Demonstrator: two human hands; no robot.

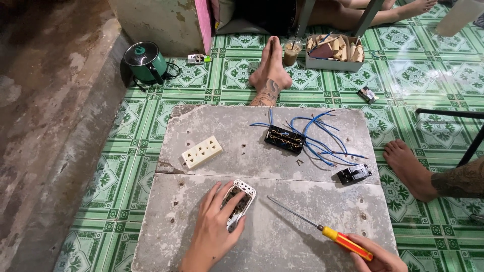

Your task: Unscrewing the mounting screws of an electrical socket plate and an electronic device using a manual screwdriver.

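Under my left hand (214, 229) I am pressing a small white socket module (239, 203) onto the grey concrete slab (282, 236), fingers curled over its frame, its back side with metal parts facing up. My right hand (380, 258) is gripping the red and yellow handle of a screwdriver (322, 229), and its thin shaft is pointing toward the module but is not touching it yet. I judge I am at the step of working on the screws of this module; the next move is asking me to bring the tip exactly into a small screw head while the left hand is keeping the part steady.

Further from my left hand a cream multi-socket face plate (202, 151) is lying flat. Beyond the screwdriver a black block with blue wires (285, 139) is resting, and to its right a smaller black part (355, 174). Past the slab, on the green patterned floor tiles (403, 65), an open cardboard box (334, 52) with small things is standing beside a plastic cup with a brown drink (292, 52). Far to the left a green cooking pot (145, 61) is sitting. Bare feet of other people (270, 70) are resting near the slab.
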